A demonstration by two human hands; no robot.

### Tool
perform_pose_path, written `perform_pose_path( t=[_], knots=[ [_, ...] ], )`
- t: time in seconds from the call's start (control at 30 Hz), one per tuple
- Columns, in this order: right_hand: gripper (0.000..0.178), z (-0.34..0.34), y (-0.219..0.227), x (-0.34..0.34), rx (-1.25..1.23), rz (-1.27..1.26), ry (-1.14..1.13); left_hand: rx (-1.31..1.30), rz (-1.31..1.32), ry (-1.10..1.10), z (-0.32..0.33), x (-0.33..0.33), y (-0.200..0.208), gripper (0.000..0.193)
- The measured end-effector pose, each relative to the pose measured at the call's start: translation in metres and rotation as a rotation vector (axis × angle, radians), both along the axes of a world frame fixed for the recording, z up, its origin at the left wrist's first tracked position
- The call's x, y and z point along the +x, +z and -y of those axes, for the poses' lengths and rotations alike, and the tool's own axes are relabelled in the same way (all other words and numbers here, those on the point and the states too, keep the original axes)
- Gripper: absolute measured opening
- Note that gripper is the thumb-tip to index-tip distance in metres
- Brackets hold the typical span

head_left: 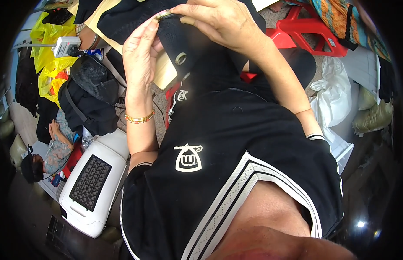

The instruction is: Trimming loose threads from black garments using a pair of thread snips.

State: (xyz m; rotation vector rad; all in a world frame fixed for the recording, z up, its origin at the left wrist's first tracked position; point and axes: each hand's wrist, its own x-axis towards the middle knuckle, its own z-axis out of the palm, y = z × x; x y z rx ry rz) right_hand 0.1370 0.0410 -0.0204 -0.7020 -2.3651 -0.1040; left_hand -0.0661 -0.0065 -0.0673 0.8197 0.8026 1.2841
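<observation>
A piece of black knit fabric (125,21) lies over my lap at the top of the view. At its edge my left hand (141,54) pinches a pale greenish round button (164,15) between thumb and fingers. From the other side, the fingertips of my right hand (221,24) close on the same button; any needle or thread there is too small to make out. Lower on the fabric sits a second ring-shaped button (180,58), touched by neither hand.
On the left are a white power socket (67,47), yellow plastic bags (45,65), a black bag (89,86) and a white machine with a black grille (91,182). Another person (50,151) sits beyond. A red plastic stool (303,34) and a white bag (333,91) are right.
</observation>
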Motion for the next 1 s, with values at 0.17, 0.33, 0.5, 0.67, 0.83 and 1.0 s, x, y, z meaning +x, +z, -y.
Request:
perform_pose_path(
  t=[0.17,0.33,0.5,0.67,0.83,1.0],
  knots=[
    [0.021,-0.001,-0.008,-0.005,-0.053,-0.091,-0.004,-0.02,0.072,0.009,0.008,0.004,0.007,0.039],
    [0.019,-0.003,-0.007,-0.01,-0.226,-0.111,-0.06,-0.044,-0.214,0.071,0.045,0.003,0.007,0.066],
    [0.017,-0.019,-0.022,-0.012,-0.601,-0.252,0.029,-0.013,-0.285,0.002,0.055,0.008,0.004,0.079],
    [0.021,-0.003,-0.005,0.014,-0.359,-0.269,-0.033,0.097,-0.142,-0.033,0.043,0.022,0.038,0.078],
    [0.033,0.025,-0.002,0.056,-0.72,-0.643,-0.1,0.205,-0.197,-0.007,0.029,0.034,0.06,0.056],
    [0.038,0.052,0.019,0.063,-0.595,-0.682,0.074,0.182,-0.246,-0.014,0.018,0.052,0.073,0.039]
  ],
)
